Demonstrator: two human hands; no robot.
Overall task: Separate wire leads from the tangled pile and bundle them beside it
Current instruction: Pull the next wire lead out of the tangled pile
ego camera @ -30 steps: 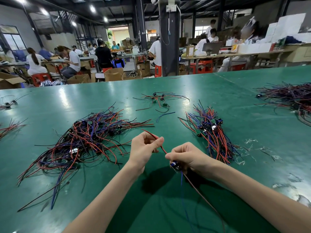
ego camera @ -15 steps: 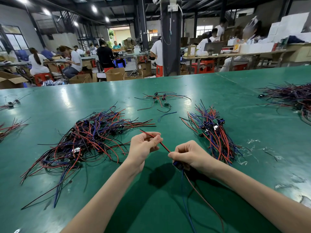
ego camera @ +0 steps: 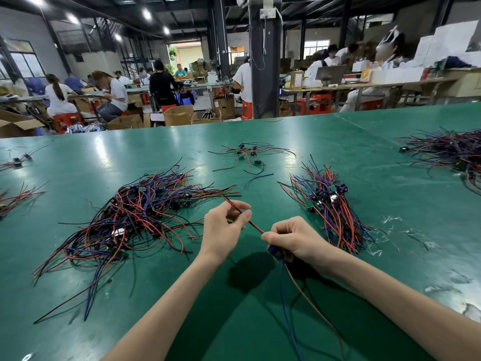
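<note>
Your left hand [ego camera: 223,225] pinches a red wire [ego camera: 252,223] between thumb and fingers, and your right hand [ego camera: 294,237] is curled round the same lead at its small blue connector [ego camera: 275,251], with the wire stretched straight between the 2 hands above the green table [ego camera: 78,165]. From your right fist 2 loose tails, a blue tail [ego camera: 281,290] and a red tail [ego camera: 312,306], trail toward you. The tangled pile [ego camera: 135,217] lies left of your hands and the neater bundle [ego camera: 330,209] lies right, both apart from your lead.
</note>
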